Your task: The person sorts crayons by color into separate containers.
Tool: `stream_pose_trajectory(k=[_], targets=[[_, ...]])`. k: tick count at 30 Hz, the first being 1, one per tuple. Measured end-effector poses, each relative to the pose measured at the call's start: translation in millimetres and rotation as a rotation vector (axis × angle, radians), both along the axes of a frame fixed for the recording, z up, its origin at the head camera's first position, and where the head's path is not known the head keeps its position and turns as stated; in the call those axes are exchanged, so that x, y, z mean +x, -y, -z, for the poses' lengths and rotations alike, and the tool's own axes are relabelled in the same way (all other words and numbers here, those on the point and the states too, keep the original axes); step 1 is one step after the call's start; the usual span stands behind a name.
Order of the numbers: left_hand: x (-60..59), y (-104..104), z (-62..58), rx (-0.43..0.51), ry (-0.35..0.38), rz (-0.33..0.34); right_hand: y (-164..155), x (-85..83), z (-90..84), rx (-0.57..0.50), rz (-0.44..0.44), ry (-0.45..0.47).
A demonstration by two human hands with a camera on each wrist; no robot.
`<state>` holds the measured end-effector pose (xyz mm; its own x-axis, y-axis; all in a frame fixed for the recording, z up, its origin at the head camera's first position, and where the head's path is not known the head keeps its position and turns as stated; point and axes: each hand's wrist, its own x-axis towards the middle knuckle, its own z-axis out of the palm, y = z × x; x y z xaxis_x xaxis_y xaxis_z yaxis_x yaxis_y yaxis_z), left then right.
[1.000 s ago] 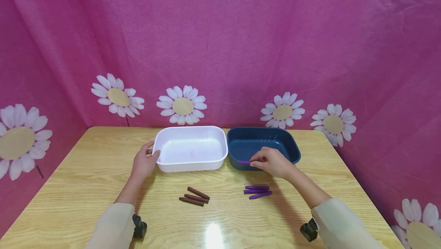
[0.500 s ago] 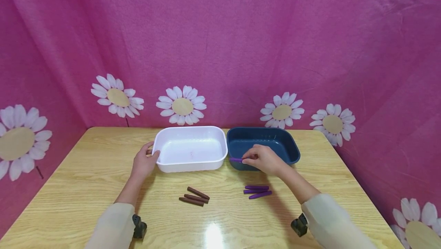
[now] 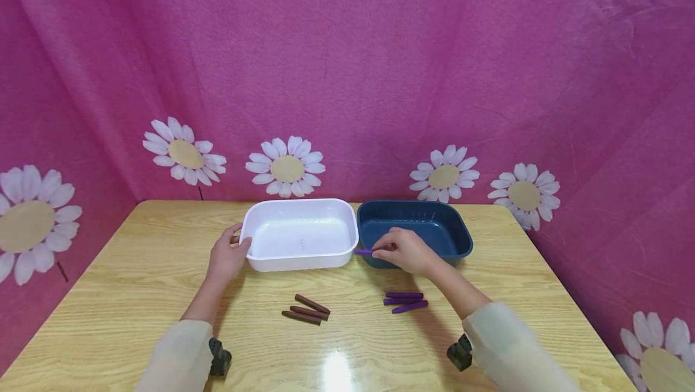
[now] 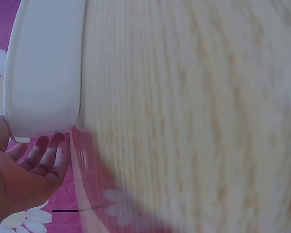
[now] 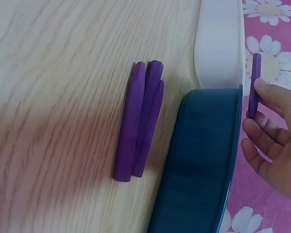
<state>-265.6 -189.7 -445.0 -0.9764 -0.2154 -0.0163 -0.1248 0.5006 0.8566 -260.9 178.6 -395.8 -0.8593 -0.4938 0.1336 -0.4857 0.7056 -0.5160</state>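
Purple stick (image 3: 362, 252) is pinched by the right grip (image 3: 404, 251) above rim height, toward the navy tray's (image 5: 199, 150) eight o'clock. The left grip (image 3: 227, 253) holds the white tray (image 3: 298, 263) at nine o'clock. On the tabletop (image 3: 174, 247), three loose purple sticks (image 3: 400, 302) and three brown sticks (image 3: 309, 312) lie at six o'clock from each tray respectively.

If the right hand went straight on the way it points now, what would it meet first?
Likely the white tray, at its near right corner; depth is unclear, and the held purple stick might pass over the rim.
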Motion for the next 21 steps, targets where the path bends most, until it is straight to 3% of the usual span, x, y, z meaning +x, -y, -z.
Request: stream_pose_trajectory(k=[21], targets=[[-0.8, 0.5, 2.0, 0.004, -0.003, -0.003, 33.6, -16.8, -6.8, 0.053, 0.021, -0.02]])
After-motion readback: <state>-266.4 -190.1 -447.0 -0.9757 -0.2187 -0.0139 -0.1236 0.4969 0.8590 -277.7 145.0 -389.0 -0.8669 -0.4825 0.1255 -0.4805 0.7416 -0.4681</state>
